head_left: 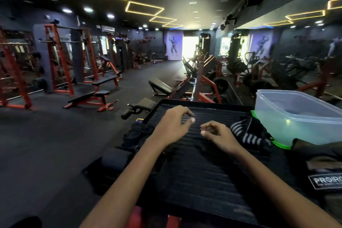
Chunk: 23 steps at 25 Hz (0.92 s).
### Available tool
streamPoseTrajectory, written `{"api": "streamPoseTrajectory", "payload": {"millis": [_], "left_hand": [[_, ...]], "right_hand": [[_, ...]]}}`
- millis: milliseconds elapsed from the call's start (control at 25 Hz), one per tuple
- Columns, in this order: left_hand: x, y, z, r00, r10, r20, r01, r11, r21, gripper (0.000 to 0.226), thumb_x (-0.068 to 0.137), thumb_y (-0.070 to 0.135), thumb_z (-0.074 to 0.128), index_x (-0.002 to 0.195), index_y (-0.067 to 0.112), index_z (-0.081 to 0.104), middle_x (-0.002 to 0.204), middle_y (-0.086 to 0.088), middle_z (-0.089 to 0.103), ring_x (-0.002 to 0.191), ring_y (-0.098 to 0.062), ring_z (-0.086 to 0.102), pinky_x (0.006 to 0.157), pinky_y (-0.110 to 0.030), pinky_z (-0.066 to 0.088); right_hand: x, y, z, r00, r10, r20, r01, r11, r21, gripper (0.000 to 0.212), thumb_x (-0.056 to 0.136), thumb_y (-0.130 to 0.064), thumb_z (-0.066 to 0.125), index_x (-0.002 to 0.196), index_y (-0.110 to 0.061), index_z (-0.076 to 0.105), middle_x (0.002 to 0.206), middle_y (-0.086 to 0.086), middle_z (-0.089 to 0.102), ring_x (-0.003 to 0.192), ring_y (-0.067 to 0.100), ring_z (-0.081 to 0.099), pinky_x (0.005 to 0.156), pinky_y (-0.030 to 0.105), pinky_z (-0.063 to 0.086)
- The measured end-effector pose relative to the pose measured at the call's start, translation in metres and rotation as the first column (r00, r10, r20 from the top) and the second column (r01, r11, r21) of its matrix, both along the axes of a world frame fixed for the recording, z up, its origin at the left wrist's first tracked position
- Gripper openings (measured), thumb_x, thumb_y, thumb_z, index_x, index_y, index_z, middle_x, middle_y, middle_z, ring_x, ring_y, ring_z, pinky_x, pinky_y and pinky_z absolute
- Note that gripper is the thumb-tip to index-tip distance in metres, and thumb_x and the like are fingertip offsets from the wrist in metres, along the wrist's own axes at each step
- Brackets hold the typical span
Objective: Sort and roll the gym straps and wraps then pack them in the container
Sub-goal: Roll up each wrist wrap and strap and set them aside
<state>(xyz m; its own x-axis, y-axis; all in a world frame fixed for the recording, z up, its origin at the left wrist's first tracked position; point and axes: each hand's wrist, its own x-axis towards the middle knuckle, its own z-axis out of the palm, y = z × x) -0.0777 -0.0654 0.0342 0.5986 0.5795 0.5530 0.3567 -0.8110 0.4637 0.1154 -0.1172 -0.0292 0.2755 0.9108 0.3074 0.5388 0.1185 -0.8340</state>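
Nearest the camera, both forearms reach forward over a black ribbed platform [199, 177], its surface moulded in parallel ridges with a raised rim. Left hand [171, 126] hovers palm-down, fingers spread and slightly curled, holding nothing. Right hand [218, 135] is loosely cupped with thumb and forefinger nearly meeting; whether it pinches anything dark cannot be told against the black surface. At the right edge lies a dark wrap with a white-lettered label [324, 179], fabric, creased. Just beyond the right hand sits a black-and-grey striped wrap [248, 133], soft, crumpled, unrolled, resting partly on a green lid [281, 146]. On the left rim, several black rolled straps [137, 131] stand as tight cylinders, close together. Farther right is the clear plastic container [296, 116], rectangular, translucent, apparently almost empty. Risk, as judged: rolled straps sit at the platform's edge and a sweep of the left arm could knock them to the floor; black fabric on black ridges is easy to overlook. Beyond, gym benches [92, 96] and racks, dim.
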Motion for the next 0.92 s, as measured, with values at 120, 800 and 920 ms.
{"api": "streamPoseTrajectory", "payload": {"millis": [120, 800, 920], "left_hand": [[0.055, -0.014, -0.01, 0.992, -0.058, 0.114, 0.072, 0.99, -0.123, 0.009, 0.088, 0.015, 0.064, 0.096, 0.014, 0.068, 0.094, 0.006, 0.067, 0.086, -0.003, 0.06, 0.075, -0.005, 0.042], [0.164, -0.008, -0.081, 0.99, -0.056, 0.133, 0.122, 0.814, -0.567, 0.022, 0.094, 0.014, 0.057, 0.116, 0.01, 0.061, 0.111, -0.004, 0.063, 0.095, -0.013, 0.06, 0.078, -0.01, 0.043], [0.167, -0.011, -0.082, 0.992, -0.092, 0.088, 0.126, 0.782, -0.61, 0.038, 0.097, 0.026, 0.055, 0.131, 0.011, 0.051, 0.128, -0.001, 0.056, 0.114, -0.015, 0.056, 0.089, -0.02, 0.04]], "right_hand": [[0.035, -0.029, -0.002, 0.991, -0.126, 0.041, 0.124, 0.992, 0.031, 0.014, 0.086, -0.008, 0.07, 0.1, -0.008, 0.068, 0.095, 0.005, 0.071, 0.083, 0.008, 0.065, 0.073, 0.009, 0.047], [0.103, -0.04, -0.013, 0.781, -0.622, 0.058, 0.624, 0.781, -0.029, 0.068, 0.074, -0.001, 0.077, 0.133, -0.009, 0.044, 0.123, 0.019, 0.048, 0.103, 0.03, 0.054, 0.09, 0.028, 0.039], [0.102, -0.036, -0.011, 0.767, -0.621, -0.16, 0.621, 0.781, -0.056, 0.065, 0.069, 0.005, 0.079, 0.124, -0.006, 0.046, 0.101, 0.013, 0.061, 0.079, 0.019, 0.058, 0.074, 0.026, 0.045]]}}
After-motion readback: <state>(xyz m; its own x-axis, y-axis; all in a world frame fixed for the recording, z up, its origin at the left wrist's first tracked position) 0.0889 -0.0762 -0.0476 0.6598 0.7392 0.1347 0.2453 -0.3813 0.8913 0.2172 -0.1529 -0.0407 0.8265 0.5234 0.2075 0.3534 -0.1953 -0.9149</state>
